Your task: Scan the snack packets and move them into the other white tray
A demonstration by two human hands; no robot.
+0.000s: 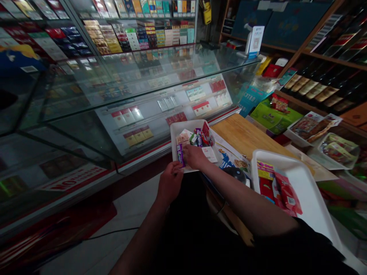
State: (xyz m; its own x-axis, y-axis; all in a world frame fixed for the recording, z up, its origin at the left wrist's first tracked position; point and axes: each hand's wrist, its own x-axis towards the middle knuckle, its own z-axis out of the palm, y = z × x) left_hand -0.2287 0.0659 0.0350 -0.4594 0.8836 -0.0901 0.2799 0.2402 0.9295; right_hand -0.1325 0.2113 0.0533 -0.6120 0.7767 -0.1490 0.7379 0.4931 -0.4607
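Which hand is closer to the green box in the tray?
Right. The right hand lies inside the tray, just below the green box; the left hand sits farther back at its near edge.

Right hand (195, 156) rests on packets (198, 137) in a white tray (174, 132) — left hand (169, 184) at its rim (beside a purple packet (180, 154)).

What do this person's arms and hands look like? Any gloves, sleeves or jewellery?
No gloves: the left hand and the right hand are bare. Both arms are uncovered, except for a black short sleeve on the right upper arm. No watch, ring or bracelet shows, though the light is dim.
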